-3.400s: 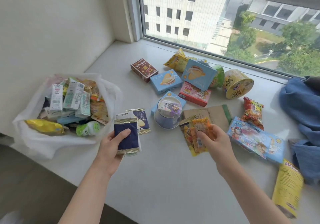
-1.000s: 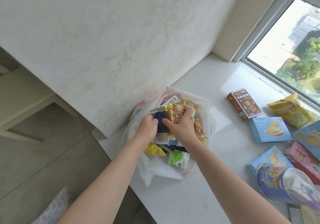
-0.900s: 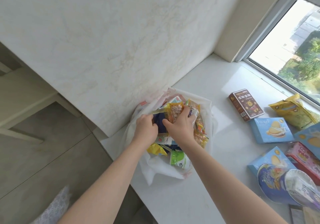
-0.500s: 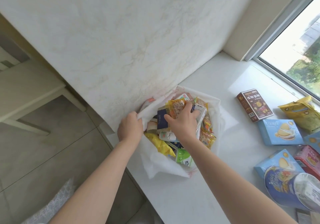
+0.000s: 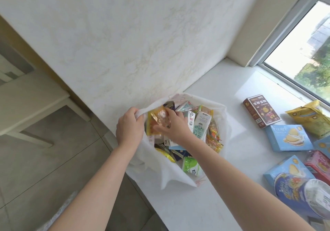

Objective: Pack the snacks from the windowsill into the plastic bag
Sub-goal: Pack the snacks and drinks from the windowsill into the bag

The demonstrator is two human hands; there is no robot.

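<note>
- The windowsill [image 5: 223, 204] carries everything: the white plastic bag [image 5: 178, 175] sits at its left end against the wall, mouth up and nearly full.
- The bag looks thin and limp, so its rim is the place to hold it; lifting by one edge could spill the load.
- Boxed snacks wait to the right, among them a light blue box [image 5: 287, 137] and a brown box [image 5: 261, 112]: stiff, light, best taken by their edges.
- The left hand [image 5: 129, 129] grips the bag's rim, fingers curled over it.
- The right hand [image 5: 174, 127] pinches an orange packet [image 5: 159, 118] inside the bag's mouth; it seems soft, crinkly and slippery.
</note>
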